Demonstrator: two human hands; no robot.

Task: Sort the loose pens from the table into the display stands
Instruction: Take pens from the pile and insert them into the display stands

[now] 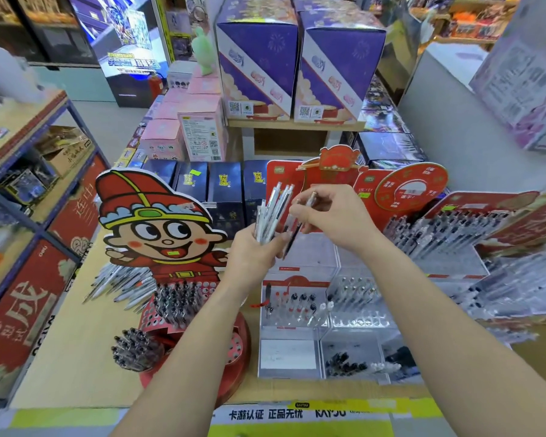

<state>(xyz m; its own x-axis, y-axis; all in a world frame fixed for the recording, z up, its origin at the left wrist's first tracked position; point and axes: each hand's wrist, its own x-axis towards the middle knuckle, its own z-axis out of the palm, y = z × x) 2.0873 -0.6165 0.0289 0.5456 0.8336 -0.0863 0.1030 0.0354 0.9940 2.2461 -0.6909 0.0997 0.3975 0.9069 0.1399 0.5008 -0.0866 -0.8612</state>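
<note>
My left hand point(254, 252) grips a bundle of white pens point(273, 212), held upright above the table. Right beside it, my right hand point(328, 216) pinches a single dark pen point(293, 236) with a clear top, tilted and touching the bundle. Below my hands stands a clear acrylic display stand point(325, 310) with a few pens in its holes. To the left is a red cartoon-figure display stand point(177, 298) stuck full of black-capped pens, with white pens point(120, 287) fanning out of its left side.
More pen racks on red stands point(448, 228) fill the right side. Dark blue boxes point(208, 181) and pink boxes point(199, 130) line the back of the wooden table point(76, 357). A shelf unit point(29, 184) stands at the left.
</note>
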